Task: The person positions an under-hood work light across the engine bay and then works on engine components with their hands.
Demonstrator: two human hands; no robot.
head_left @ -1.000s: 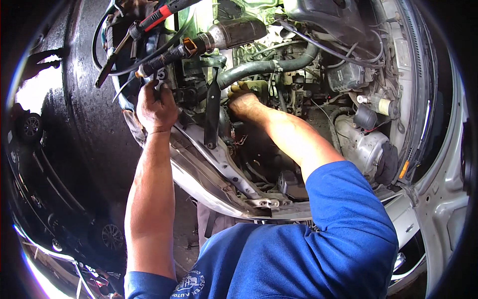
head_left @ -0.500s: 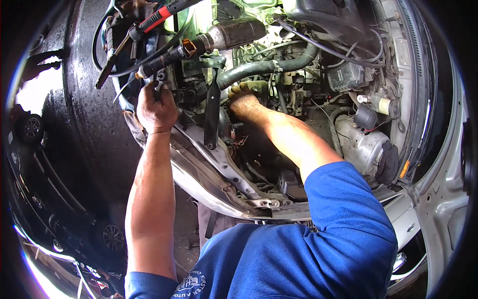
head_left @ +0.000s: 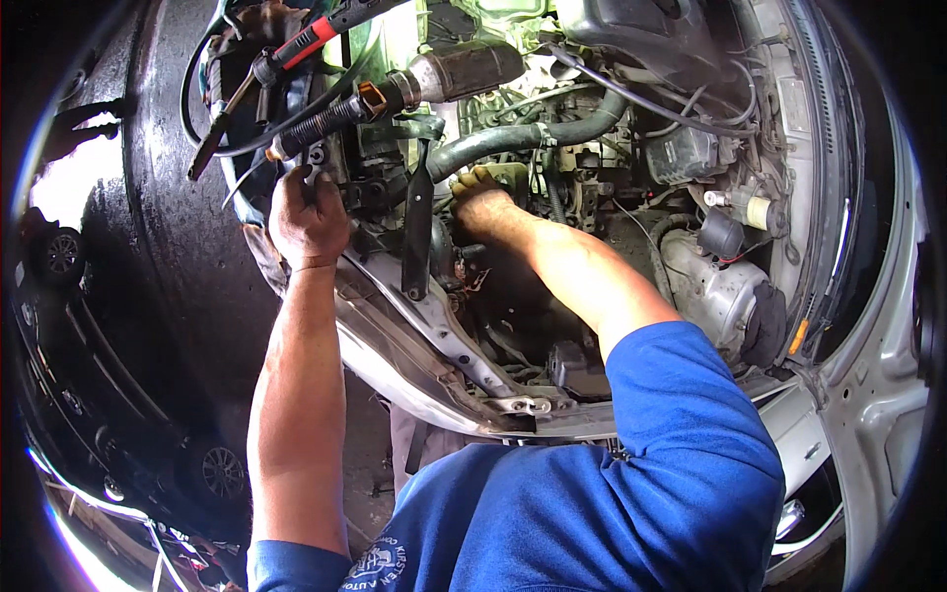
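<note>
Across a grimy metal engine bay (head_left: pixel 708 286), left hand (head_left: pixel 309 219) curls below a ribbed black tube (head_left: pixel 324 128); right hand (head_left: pixel 483 209), below a curved black hose (head_left: pixel 501 141); grips unclear.

From afar I see the right hand (head_left: pixel 483 209) in the engine bay (head_left: pixel 636 225), a thick hose (head_left: pixel 582 131) just beyond, the left hand (head_left: pixel 311 225) farther left

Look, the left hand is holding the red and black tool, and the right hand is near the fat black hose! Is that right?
Not quite. The head view shows the left hand apart from the red and black tool, at a small shiny metal part instead. The right hand is near the fat black hose.
</note>
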